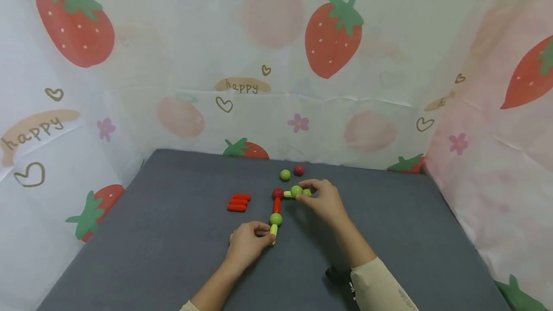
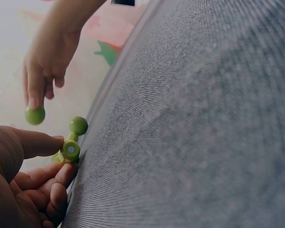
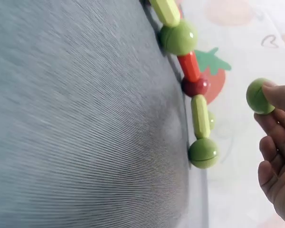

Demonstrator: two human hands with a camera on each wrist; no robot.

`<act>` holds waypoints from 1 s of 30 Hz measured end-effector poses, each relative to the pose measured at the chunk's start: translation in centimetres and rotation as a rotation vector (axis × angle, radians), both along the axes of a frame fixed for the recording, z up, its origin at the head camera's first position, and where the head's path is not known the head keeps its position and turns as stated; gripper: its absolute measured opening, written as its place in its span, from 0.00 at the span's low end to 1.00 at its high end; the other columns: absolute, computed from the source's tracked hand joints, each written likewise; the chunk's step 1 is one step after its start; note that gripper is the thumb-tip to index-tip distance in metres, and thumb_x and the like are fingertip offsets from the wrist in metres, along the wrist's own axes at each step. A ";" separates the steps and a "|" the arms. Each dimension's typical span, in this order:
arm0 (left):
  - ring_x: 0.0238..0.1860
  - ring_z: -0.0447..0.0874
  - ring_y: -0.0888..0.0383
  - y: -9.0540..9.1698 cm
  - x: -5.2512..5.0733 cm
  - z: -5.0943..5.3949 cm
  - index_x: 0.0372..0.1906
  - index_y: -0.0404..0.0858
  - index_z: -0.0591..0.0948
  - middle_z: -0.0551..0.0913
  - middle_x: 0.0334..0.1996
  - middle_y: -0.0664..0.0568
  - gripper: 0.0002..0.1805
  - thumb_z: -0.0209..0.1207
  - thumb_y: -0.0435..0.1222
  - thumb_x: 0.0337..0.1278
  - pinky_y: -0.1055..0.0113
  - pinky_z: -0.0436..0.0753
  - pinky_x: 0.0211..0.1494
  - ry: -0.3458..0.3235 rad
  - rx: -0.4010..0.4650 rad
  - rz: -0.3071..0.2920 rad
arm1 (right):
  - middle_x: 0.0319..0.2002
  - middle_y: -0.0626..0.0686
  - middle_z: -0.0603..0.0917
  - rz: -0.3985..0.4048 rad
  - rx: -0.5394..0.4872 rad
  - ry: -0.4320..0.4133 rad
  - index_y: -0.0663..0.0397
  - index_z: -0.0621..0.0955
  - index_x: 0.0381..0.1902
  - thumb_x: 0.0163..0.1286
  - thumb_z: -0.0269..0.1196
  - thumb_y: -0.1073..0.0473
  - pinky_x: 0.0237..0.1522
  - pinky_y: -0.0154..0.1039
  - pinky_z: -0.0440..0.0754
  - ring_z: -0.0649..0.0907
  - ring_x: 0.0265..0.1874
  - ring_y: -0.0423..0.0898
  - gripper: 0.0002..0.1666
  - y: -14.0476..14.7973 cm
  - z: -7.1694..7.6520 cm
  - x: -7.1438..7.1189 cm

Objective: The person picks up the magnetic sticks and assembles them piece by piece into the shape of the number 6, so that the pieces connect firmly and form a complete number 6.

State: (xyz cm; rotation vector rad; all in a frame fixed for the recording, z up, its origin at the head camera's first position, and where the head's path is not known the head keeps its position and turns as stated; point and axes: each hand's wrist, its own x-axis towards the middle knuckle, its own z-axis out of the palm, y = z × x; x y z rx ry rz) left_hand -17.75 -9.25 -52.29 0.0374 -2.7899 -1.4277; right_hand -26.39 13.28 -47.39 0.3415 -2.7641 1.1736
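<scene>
My left hand point(image 1: 250, 244) pinches a light green stick point(image 1: 273, 235) at the near end of a chain on the grey table. Beyond that stick come a green ball point(image 1: 275, 219), a red stick point(image 1: 277, 205) and a dark red ball point(image 1: 278, 194). Another light green stick point(image 3: 200, 116) runs off to the right from the red ball, ending at a green ball point(image 3: 203, 153). Between thumb and fingers, my right hand point(image 1: 321, 201) pinches a separate green ball point(image 3: 260, 96), held above the table and apart from the chain. The left wrist view shows the near stick's round end face.
Several red sticks point(image 1: 237, 202) lie side by side left of the chain. A loose green ball point(image 1: 285, 175) and a dark red ball point(image 1: 299, 170) sit near the table's back edge. Beside my right sleeve is a black object point(image 1: 337, 275). Printed cloth hangs behind the table.
</scene>
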 end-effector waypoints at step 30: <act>0.37 0.85 0.62 0.6 -0.1 0.4 0.39 0.46 0.91 0.90 0.32 0.62 0.10 0.74 0.45 0.54 0.45 0.70 0.52 0.007 -0.036 0.008 | 0.39 0.49 0.85 0.038 -0.083 0.035 0.36 0.89 0.46 0.55 0.80 0.52 0.41 0.39 0.76 0.79 0.39 0.46 0.20 -0.1 -2.3 8.1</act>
